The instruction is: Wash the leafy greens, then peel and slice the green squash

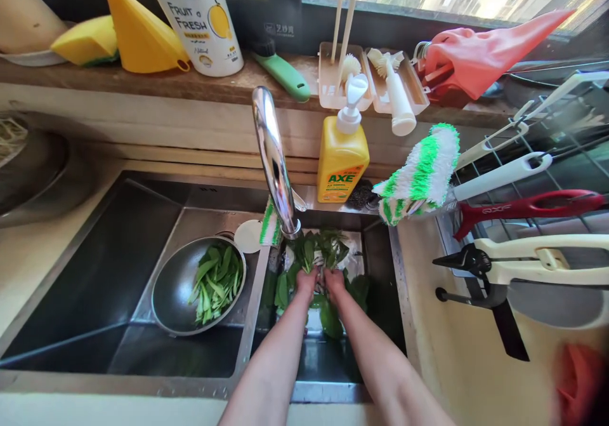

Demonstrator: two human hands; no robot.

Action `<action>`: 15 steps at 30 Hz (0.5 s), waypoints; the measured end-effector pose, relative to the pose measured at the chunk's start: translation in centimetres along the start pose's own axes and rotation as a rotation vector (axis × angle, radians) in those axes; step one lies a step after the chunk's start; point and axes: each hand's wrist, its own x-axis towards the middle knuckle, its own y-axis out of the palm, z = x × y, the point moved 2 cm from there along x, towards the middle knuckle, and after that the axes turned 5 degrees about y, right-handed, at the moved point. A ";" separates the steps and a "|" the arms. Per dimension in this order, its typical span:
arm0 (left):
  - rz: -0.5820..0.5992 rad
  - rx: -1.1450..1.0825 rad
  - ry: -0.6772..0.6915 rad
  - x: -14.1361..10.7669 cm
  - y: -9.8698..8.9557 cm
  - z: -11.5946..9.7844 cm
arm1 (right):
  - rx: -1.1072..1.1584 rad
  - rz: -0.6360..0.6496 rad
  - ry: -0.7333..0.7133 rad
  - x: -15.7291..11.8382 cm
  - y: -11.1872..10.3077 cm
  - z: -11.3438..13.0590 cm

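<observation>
In the right basin of the sink, my left hand (pixel 307 281) is closed round some leafy greens (pixel 307 252) below the faucet (pixel 275 153). Close beside it, my right hand (pixel 335 282) also grips greens (pixel 333 248), its fingers partly hidden by the leaves. More loose dark green leaves (pixel 332 319) lie around both wrists in the basin. Over in the left basin stands a metal bowl (pixel 174 286) with cut greens (pixel 219 280) heaped on its right side.
A yellow AXE soap bottle (pixel 343 159) stands behind the right basin. Green-and-white striped cloth (pixel 419 175) hangs at the right, near a wire rack (pixel 552 127) with scissors (pixel 537 254). On the sill are a white bottle (pixel 195 19), a yellow funnel (pixel 143 32) and brushes (pixel 397 96).
</observation>
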 end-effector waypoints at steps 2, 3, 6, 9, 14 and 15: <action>0.028 -0.032 -0.030 -0.2 0.2 0.1 | 0.020 0.055 0.008 0.0 -0.6 0.0; 0.055 -0.043 -0.043 -0.3 0.2 0.0 | 0.025 0.082 0.002 -0.1 -0.9 0.1; 0.138 -0.052 -0.054 -0.7 0.0 -0.6 | 0.025 0.128 -0.042 -0.5 -1.7 0.6; 0.145 -0.051 -0.034 -0.5 -0.2 -1.2 | -0.005 0.112 -0.095 -0.5 -1.7 1.2; 0.031 -0.040 -0.043 0.6 -0.4 -0.4 | -0.065 0.072 -0.103 -0.1 -0.5 1.1; 0.016 -0.030 -0.060 0.8 -0.4 -0.2 | -0.077 0.083 -0.095 -0.1 -0.3 1.0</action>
